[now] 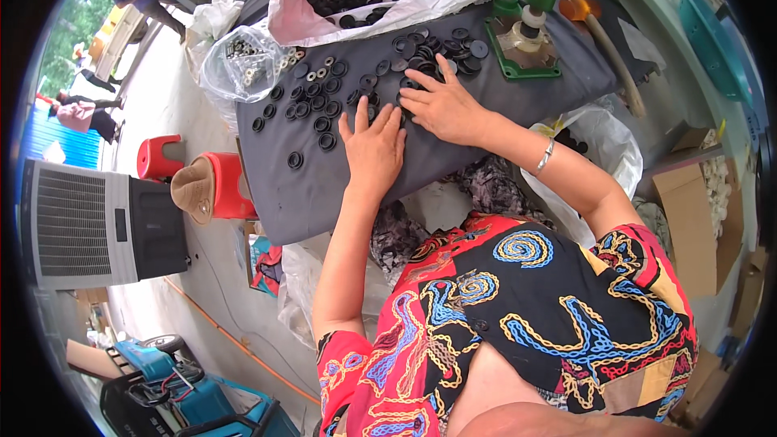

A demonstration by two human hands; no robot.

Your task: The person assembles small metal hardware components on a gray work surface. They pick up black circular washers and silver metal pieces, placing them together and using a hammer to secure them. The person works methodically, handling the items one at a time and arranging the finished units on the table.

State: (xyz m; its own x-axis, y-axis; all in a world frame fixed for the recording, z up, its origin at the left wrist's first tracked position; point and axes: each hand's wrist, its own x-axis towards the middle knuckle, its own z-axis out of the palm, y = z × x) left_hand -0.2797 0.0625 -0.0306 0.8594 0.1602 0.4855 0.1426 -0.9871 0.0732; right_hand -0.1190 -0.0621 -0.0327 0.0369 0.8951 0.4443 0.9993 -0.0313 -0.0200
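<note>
My left hand lies over the grey cloth of the table, its fingers stretched out at the near edge of some small black round pieces. Close beside it, my right hand has its fingers spread over more of them, the fingertips touching the heap. Neither hand grips anything that I can see. A pile of black discs lies just beyond my right hand. Loose black rings are scattered to the left of my left hand. Several small pale rings lie among them. What is under the fingertips is partly hidden.
A white sack of black discs stands at the far edge. Left of it sits a clear plastic bag of small parts. A green hand press and an orange-headed mallet are at right. Red stools and an air cooler stand left.
</note>
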